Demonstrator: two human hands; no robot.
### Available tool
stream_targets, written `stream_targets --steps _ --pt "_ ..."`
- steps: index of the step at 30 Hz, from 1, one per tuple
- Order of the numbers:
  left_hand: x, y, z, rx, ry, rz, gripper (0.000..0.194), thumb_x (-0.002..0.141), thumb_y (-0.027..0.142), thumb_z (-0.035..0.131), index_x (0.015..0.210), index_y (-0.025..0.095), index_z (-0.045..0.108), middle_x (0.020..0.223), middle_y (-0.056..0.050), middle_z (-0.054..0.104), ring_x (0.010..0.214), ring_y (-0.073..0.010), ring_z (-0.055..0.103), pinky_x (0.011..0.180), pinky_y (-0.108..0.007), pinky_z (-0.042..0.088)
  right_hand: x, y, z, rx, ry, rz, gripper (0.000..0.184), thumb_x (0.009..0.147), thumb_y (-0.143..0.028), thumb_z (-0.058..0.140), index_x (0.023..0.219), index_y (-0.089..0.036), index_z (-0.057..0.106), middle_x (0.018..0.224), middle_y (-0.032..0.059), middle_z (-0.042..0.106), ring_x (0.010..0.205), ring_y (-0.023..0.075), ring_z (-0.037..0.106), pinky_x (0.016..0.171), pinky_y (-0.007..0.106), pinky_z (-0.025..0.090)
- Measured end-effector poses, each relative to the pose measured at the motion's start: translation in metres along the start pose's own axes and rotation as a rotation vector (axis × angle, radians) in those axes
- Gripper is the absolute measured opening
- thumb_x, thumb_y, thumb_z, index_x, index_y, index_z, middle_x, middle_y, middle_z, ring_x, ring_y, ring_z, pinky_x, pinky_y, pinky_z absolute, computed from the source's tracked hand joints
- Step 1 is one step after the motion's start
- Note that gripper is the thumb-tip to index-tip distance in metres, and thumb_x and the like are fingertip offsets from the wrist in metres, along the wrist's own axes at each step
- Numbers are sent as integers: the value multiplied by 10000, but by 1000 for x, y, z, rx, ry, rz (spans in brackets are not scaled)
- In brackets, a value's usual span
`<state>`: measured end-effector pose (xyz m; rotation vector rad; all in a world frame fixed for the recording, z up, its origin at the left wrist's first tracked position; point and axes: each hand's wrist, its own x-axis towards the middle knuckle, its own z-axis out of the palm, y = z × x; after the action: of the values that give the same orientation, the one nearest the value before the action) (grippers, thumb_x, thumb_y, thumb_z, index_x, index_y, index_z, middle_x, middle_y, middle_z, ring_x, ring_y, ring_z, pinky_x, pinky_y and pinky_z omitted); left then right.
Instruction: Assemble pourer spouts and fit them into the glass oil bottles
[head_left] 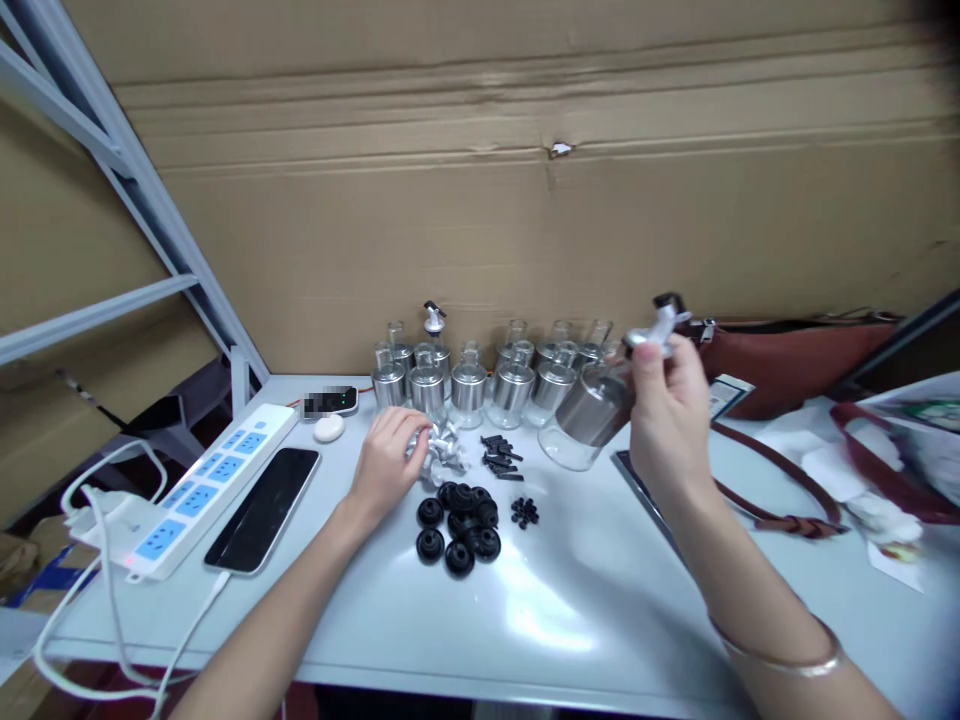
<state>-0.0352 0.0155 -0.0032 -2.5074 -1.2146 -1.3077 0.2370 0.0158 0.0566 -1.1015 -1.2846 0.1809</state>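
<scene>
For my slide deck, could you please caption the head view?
The right hand holds a tilted glass bottle near its top; the left hand is at the white parts.

The right hand (673,415) holds a tilted bottle (595,408); the left hand (388,455) seemingly touches silvery parts (448,455).

Both forearms are left bare and extended forward from the lower edge of the view. The left forearm (300,603) is angled inward, its wrist held low; the left hand (391,455) is turned back upward, with its fingers bent downward and its thumb (418,452) brought close beside the index finger. The right forearm (750,580) is slanted up and inward from the lower right, and the right hand (670,415) is raised higher than the left, its thumb (648,370) pointed upward and its fingers curled in a grip.
</scene>
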Motion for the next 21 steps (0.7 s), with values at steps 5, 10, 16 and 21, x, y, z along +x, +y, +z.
stream_targets --steps 5,10,16,21 --pt "-1 7 2 -4 -4 57 139 943 169 432 910 166 568 869 -51 640 830 -187 567 771 -335 435 -28 10 3 104 24 68 288 875 -489 519 975 -220 503 841 47 643 796 223 637 763 404 500" --pt "-2 14 0 -13 -15 97 137 955 207 424 1005 173 547 925 -61 652 883 -197 578 805 -348 436 -49 13 5 -165 -144 -143 251 913 -431 455 1015 -211 518 798 58 648 684 219 621 637 357 493" --pt "-5 24 -3 -49 -64 170 298 981 355 383 1218 187 447 1082 -100 612 1031 -235 538 898 -385 423 -68 -1 15 -228 -446 -542 279 918 -368 457 1124 -185 504 902 103 697 743 240 649 659 358 505" --pt "-4 32 -7 -53 -106 283 383 999 435 294 1250 189 447 1056 -101 621 1007 -234 553 894 -378 415 -74 -9 24 -208 -622 -674 312 926 -375 475 1139 -150 516 821 86 692 717 214 631 668 339 500"
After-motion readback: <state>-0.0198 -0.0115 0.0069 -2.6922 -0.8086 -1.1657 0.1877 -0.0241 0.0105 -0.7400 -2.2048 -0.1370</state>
